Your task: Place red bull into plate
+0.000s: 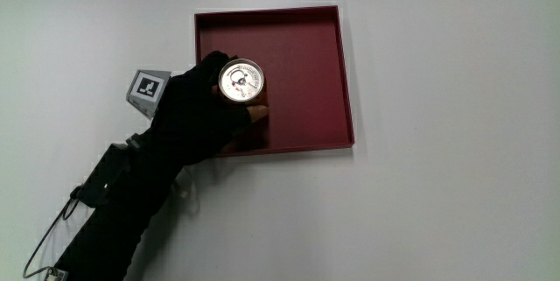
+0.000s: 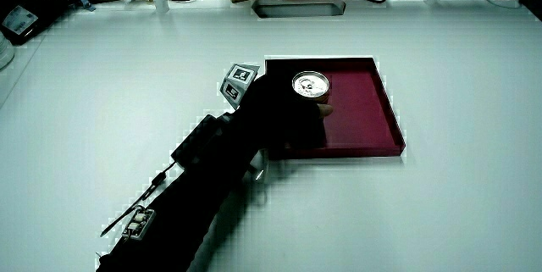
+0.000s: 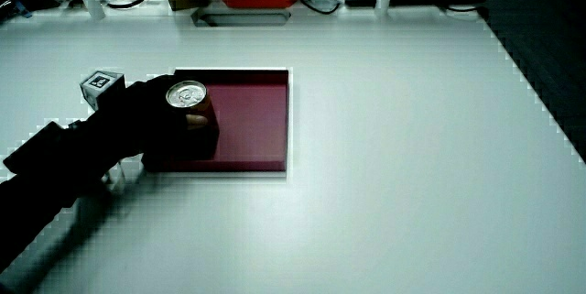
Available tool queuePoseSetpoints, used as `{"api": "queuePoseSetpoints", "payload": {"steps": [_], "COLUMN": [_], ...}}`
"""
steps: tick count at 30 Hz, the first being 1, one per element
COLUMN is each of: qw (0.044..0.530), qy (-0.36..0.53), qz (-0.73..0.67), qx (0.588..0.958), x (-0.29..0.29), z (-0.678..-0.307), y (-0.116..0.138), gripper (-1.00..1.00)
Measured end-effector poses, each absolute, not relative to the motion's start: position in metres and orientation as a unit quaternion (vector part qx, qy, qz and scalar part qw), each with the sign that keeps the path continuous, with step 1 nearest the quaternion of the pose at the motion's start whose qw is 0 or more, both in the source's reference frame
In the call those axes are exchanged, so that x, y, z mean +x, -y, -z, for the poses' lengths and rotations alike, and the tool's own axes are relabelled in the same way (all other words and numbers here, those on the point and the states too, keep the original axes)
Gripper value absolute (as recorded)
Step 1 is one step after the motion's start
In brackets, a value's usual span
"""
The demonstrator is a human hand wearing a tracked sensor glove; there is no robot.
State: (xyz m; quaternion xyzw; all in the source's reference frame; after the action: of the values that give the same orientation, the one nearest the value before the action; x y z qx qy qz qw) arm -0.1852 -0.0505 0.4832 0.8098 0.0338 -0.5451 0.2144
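Gloved hand (image 1: 197, 115) wrapped around an upright Red Bull can (image 1: 241, 81), holding it over the dark red square plate (image 1: 306, 36).

The can is probably light, rigid, smooth and slippery; gripping mid-body around its sides seems safest.

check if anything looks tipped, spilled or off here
Nothing stands out. The can is upright in the hand, over the square red plate, near the plate's edge beside the hand. No spill shows on the plate or the table.
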Motion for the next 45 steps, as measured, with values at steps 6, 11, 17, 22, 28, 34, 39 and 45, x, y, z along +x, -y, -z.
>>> {"api": "queuePoseSetpoints", "payload": {"steps": [6,11,17,22,28,34,39,45], "qw": [0.213,0.216,0.219,0.219,0.22,0.232,0.22,0.223], "qy": [-0.032,-0.03,-0.031,-0.039,-0.064,-0.075,-0.094,-0.099], "qz": [0.544,0.539,0.556,0.578,0.602,0.584,0.566,0.518], "qx": [0.811,0.814,0.801,0.785,0.765,0.774,0.789,0.82], "x": [-0.185,-0.186,-0.186,-0.192,-0.205,-0.22,-0.231,-0.243], "z": [-0.483,-0.484,-0.485,-0.478,-0.451,-0.424,-0.404,-0.391], "y": [0.051,0.05,0.047,0.043,0.044,0.041,0.037,0.033], "gripper": [-0.11,-0.3,-0.52,-0.7,-0.93,-1.0,-1.0,-1.0]}}
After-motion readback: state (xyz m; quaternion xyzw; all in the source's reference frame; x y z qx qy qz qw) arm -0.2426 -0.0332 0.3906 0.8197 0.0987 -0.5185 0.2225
